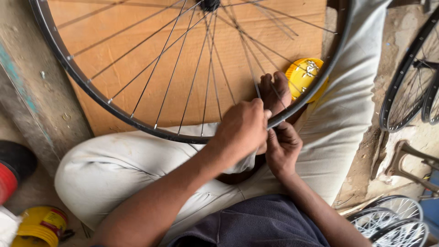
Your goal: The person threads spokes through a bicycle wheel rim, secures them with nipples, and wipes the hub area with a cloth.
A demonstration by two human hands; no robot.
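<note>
A yellow tin (40, 224) sits on the floor at far left. The wheel (91, 89) rests across the person's lap over cardboard (137, 59); the left hand (242, 130) pinches a spoke (251, 73) at the rim, and the right hand (282, 148) grips the rim from below. A yellow lid (302, 77) of small metal parts lies just beyond.

Flat brown cardboard sheet (137, 68) on the ground, top centre; yellow dish (303, 77) holding small silvery metal parts at its right edge. At lower left: yellow can (40, 225) with red label, and a red-and-black round object (11, 171) partly cut off by the frame edge. On dirt floor at right: black-rimmed wheels (407, 87) up top, silver spoked wheels (393, 222) in the lower corner, tan metal bracket (407, 160) between the two groups.
</note>
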